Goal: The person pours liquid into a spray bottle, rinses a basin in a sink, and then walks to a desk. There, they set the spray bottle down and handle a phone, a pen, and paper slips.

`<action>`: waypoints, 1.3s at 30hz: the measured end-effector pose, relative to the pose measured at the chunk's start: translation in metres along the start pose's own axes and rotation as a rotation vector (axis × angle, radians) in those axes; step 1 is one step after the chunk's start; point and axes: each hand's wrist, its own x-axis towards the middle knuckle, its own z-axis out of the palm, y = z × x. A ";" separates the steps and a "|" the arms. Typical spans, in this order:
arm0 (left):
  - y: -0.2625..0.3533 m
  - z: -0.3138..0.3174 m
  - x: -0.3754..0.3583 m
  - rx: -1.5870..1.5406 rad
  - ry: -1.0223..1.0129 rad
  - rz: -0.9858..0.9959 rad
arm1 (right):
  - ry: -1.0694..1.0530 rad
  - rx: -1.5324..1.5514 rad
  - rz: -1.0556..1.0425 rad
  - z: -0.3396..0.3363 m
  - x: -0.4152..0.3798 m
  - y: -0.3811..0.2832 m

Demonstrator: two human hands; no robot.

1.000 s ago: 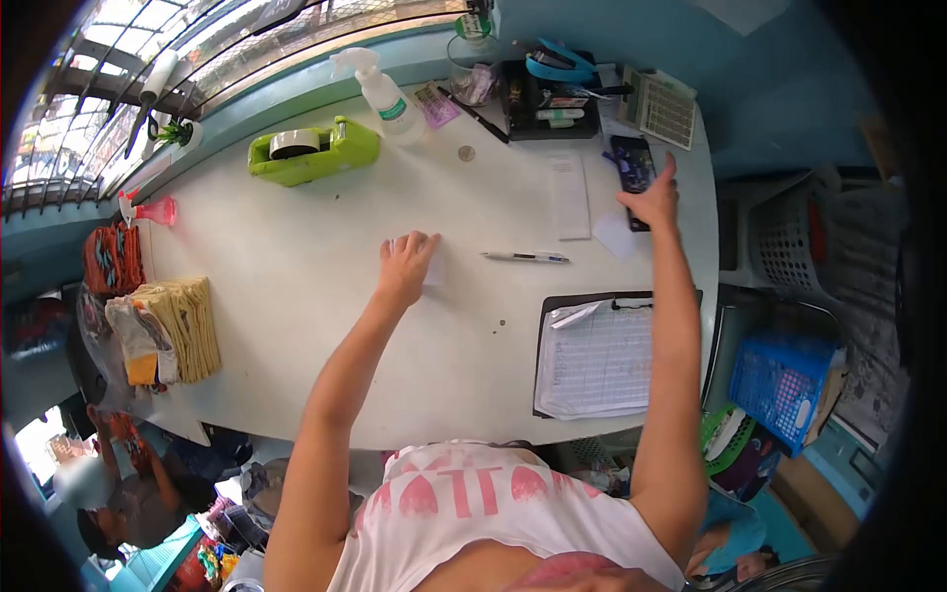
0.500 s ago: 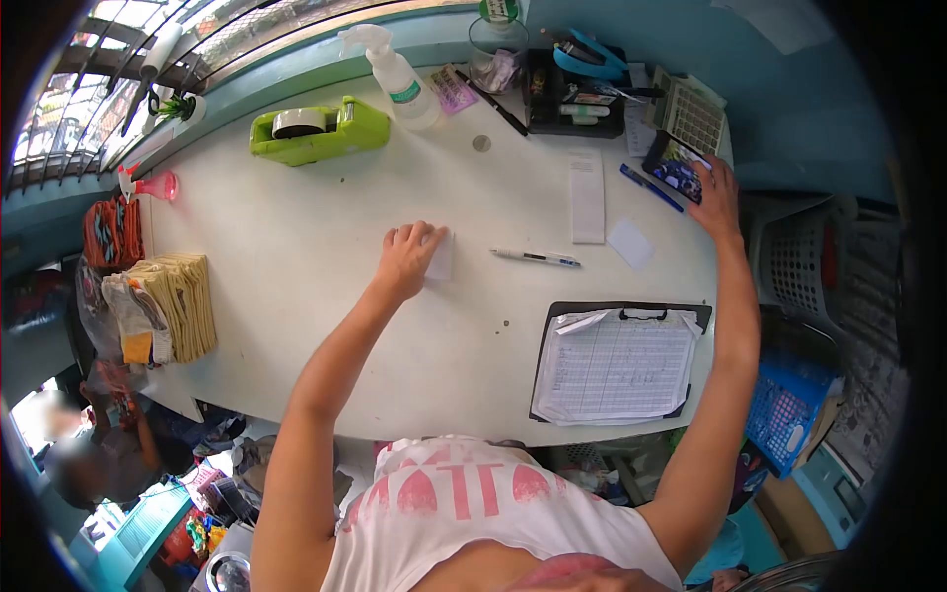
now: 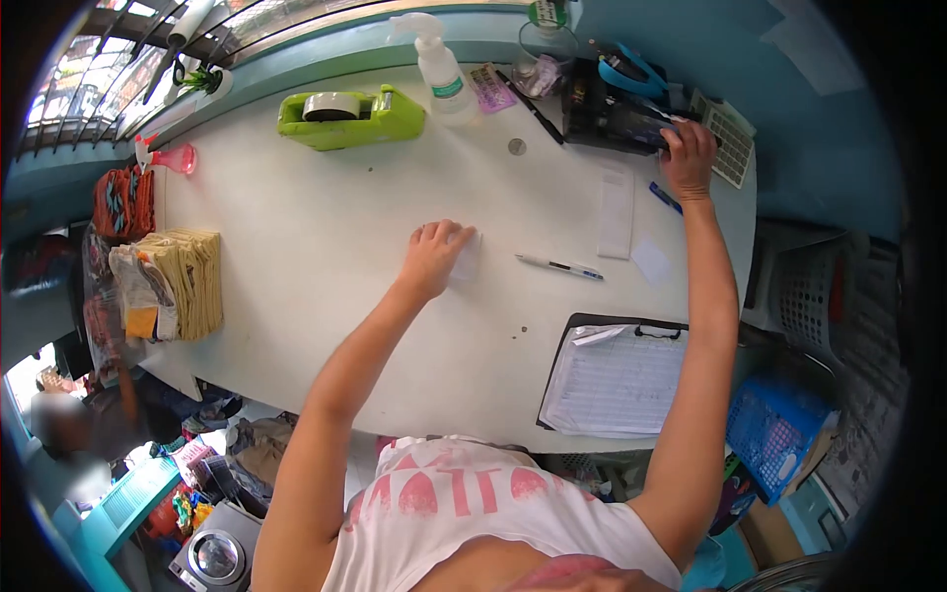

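My left hand (image 3: 432,259) rests on the white table with its fingers curled over a small white slip of paper (image 3: 468,259). In my right hand (image 3: 688,158) is a smartphone (image 3: 631,125), held over the front of a black desk organizer (image 3: 584,111). The phone's edges are hard to make out against the dark box. Just below that hand lies a blue pen (image 3: 666,198), partly covered by the wrist. A white pen (image 3: 559,266), a long paper strip (image 3: 616,212) and another small slip (image 3: 651,260) lie between my hands.
A clipboard with sheets (image 3: 617,380) sits at the front right, partly under my forearm. At the back are a green tape dispenser (image 3: 353,119), a spray bottle (image 3: 441,71) and a calculator (image 3: 728,143). Folded yellow cloths (image 3: 192,286) stand left. A person (image 3: 118,414) is beyond the table.
My right hand has carried the smartphone up and left, from beside the blue pen to the black organizer. My left hand stays on the paper slip. The whole view has shifted slightly.
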 end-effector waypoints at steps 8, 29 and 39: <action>0.000 -0.001 0.000 -0.036 -0.035 -0.022 | 0.037 -0.026 0.077 0.011 -0.004 -0.010; -0.005 0.005 0.000 -0.001 -0.007 0.026 | -0.180 -0.025 0.076 -0.002 -0.006 -0.015; -0.012 -0.030 0.026 0.116 -0.072 0.195 | -0.053 0.287 0.338 -0.065 -0.019 -0.095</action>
